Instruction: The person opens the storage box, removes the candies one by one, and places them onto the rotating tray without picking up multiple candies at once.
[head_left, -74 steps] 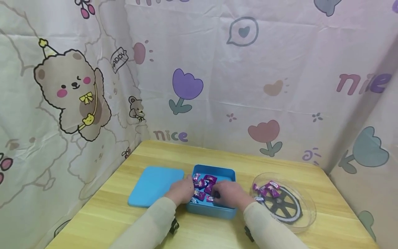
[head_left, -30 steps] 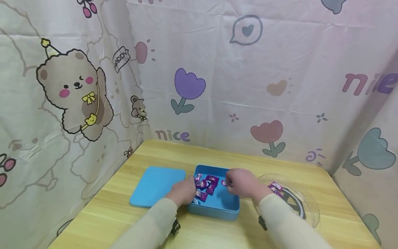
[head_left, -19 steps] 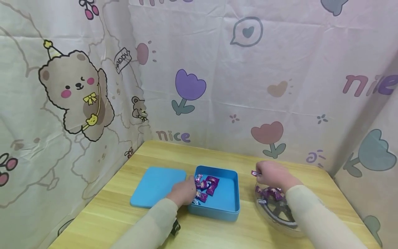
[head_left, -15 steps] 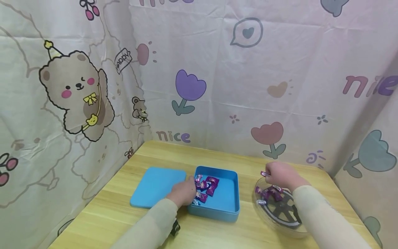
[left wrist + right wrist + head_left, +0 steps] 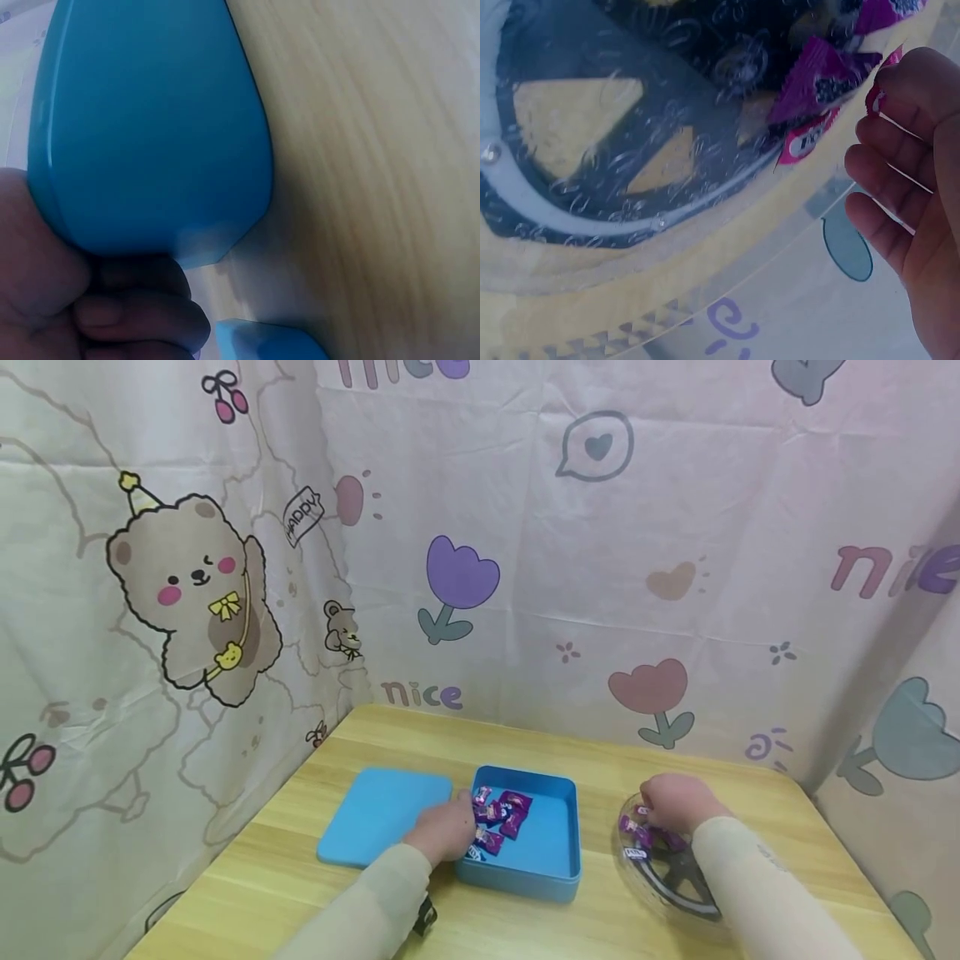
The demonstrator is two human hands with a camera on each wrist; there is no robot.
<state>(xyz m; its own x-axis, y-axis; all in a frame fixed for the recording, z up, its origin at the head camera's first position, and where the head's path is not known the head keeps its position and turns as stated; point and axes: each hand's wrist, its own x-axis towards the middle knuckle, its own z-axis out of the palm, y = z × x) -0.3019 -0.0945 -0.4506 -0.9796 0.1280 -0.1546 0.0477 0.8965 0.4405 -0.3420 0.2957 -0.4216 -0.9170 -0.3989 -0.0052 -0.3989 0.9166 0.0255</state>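
Observation:
My left hand (image 5: 444,828) grips the left wall of the blue box (image 5: 517,882); in the left wrist view its curled fingers (image 5: 142,319) press against the box wall (image 5: 157,135). Several purple-wrapped candies (image 5: 514,818) lie in the left part of the box. Over the far rim of the clear round dish, my right hand (image 5: 681,803) pinches a small candy (image 5: 877,94) between thumb and index finger, the other fingers loosely bent. Beneath it, purple and pink candies (image 5: 636,832) lie in the dish (image 5: 720,247), which has a dark wheel shape at its bottom.
A flat blue lid (image 5: 384,814) lies on the wooden table (image 5: 300,902) to the left of the box. Patterned curtains (image 5: 540,568) stand behind the table and at both sides. A small black object (image 5: 424,917) shows beneath the left sleeve.
My right hand has carried a candy from the blue box rightward to the clear dish and lowered it there. My left hand stays at the box's left side. The head view has tilted slightly.

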